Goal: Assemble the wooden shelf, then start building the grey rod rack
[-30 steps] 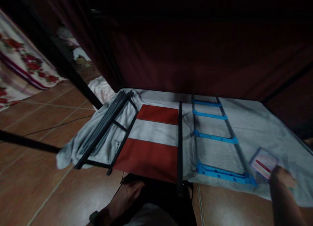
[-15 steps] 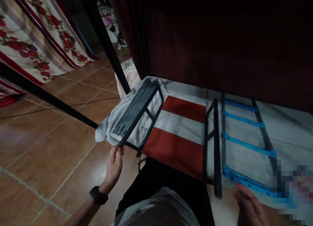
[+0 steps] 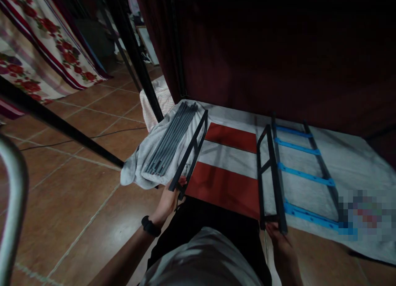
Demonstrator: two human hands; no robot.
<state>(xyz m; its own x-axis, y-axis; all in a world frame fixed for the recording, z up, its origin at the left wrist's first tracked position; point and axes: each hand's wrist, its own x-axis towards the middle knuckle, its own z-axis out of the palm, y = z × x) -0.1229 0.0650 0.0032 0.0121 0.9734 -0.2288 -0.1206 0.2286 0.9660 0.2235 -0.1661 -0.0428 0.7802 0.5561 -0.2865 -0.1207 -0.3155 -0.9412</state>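
My left hand (image 3: 169, 198) is closed on the near end of a dark metal side frame (image 3: 188, 154) with short cross-bars. Two red fabric panels (image 3: 222, 187) stretch from that frame to a matching dark side frame (image 3: 272, 174) on the right. At this second frame's near lower corner is my right hand (image 3: 280, 238), its fingers curled up under the bar and partly hidden by it. Several grey metal tubes (image 3: 173, 139) lie bundled just left of the left frame.
A light grey blanket (image 3: 355, 162) lies under everything. On it, to the right, rests a ladder-like rack with blue cross-strips (image 3: 306, 178). Black poles (image 3: 62, 123) stand at the left, and a pale curved tube (image 3: 14, 203) is close by. A dark red curtain (image 3: 235, 79) hangs behind.
The left frame has swung inward, off the grey tubes, with my left hand moving right along with it. My right hand has come left onto the right frame's near corner.
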